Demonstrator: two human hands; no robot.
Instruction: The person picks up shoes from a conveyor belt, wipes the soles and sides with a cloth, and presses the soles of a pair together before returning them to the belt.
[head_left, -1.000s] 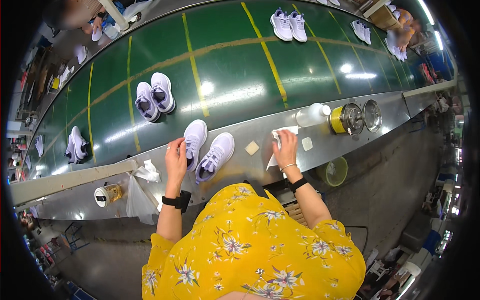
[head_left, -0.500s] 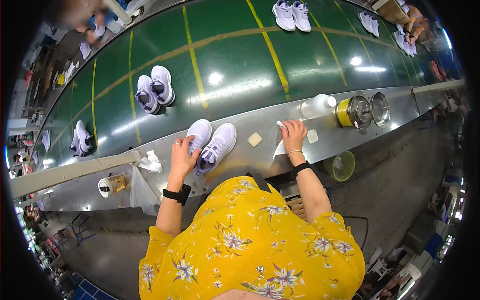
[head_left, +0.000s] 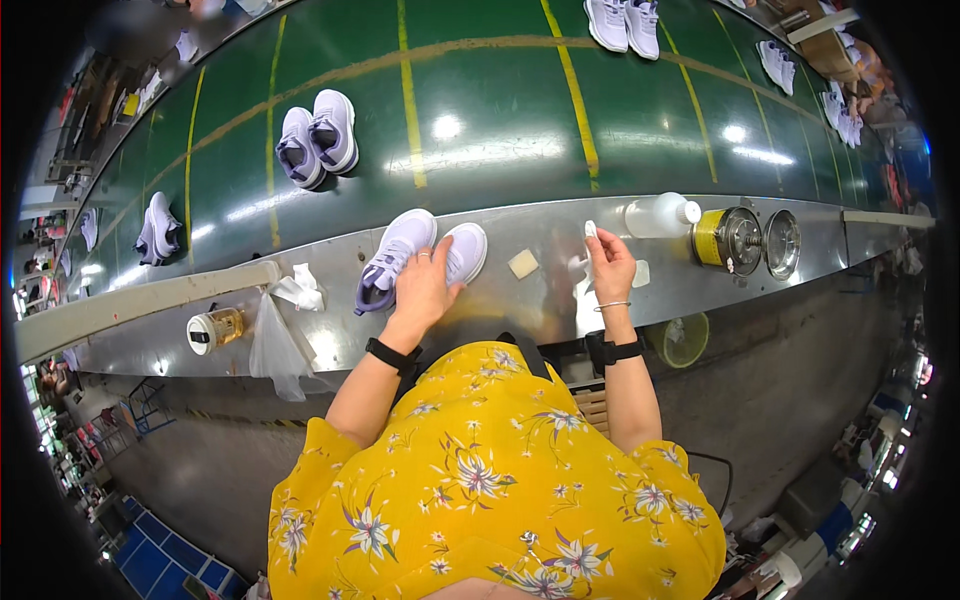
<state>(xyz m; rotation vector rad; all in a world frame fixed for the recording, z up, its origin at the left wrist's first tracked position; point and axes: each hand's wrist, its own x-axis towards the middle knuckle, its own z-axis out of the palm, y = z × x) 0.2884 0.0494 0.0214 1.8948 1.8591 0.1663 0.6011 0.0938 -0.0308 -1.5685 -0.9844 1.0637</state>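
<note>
Two pale lavender sneakers stand side by side on the metal ledge before me. My left hand (head_left: 424, 288) grips the right sneaker (head_left: 467, 250) over its laces and opening, hiding much of it. The left sneaker (head_left: 402, 245), beside that hand's fingers, shows its toe, laces and darker purple collar. Off to the right, my right hand (head_left: 612, 268) pinches a small white cloth (head_left: 590, 229) between thumb and fingertips, held just above the ledge. A cream square sponge-like block (head_left: 523, 264) lies on the metal between the shoes and my right hand.
A white bottle (head_left: 660, 215) lies along the ledge, near a yellow-banded metal can (head_left: 727, 240) and its round metal dish (head_left: 781, 244). On the left are a drink jar (head_left: 215, 330), a plastic bag (head_left: 275, 345) and a beam (head_left: 150, 308). The green conveyor (head_left: 480, 110) carries more sneakers.
My left hand has moved from the left sneaker onto the right one, and the pair is turned slightly. My right hand has lifted the cloth's tip, fingers now pointing up. The view has shifted a little.
</note>
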